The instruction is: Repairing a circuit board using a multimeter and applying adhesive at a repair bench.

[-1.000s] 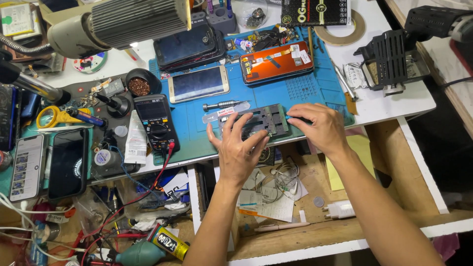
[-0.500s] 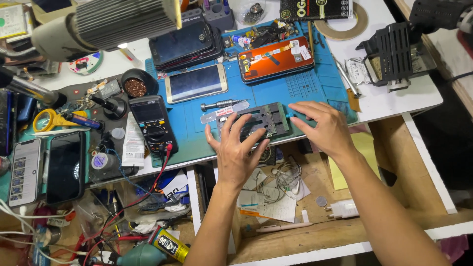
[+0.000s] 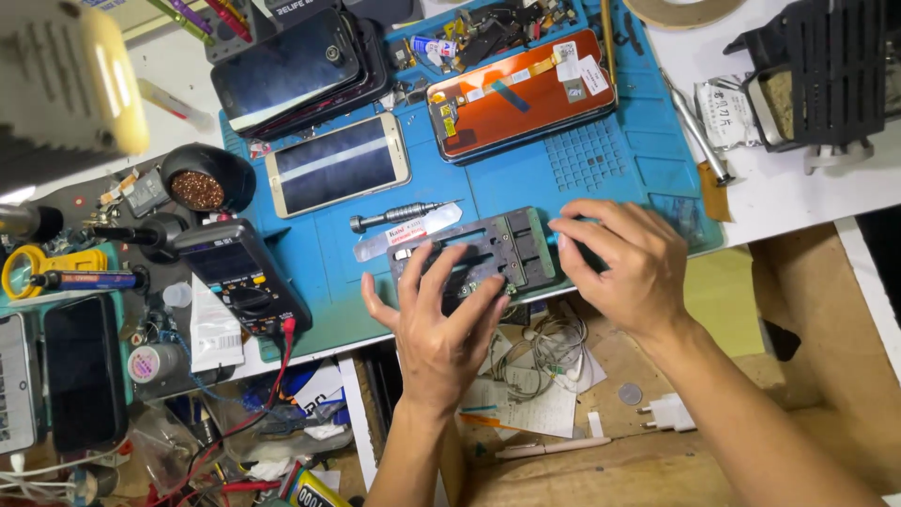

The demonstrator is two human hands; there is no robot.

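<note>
My left hand (image 3: 441, 324) lies flat, fingers spread wide, pressing on a grey metal phone-holding jig (image 3: 488, 252) at the near edge of the blue work mat (image 3: 450, 188) on the table. My right hand (image 3: 624, 263) curls loosely over the jig's right end, its grip narrow, fingertips touching the clamp. Just behind the jig lie a screwdriver (image 3: 399, 218) and a clear plastic pry tool (image 3: 408, 235). A black multimeter (image 3: 239, 277) sits to the left, and an orange-backed phone screen (image 3: 521, 94) lies toward the mat's far edge.
</note>
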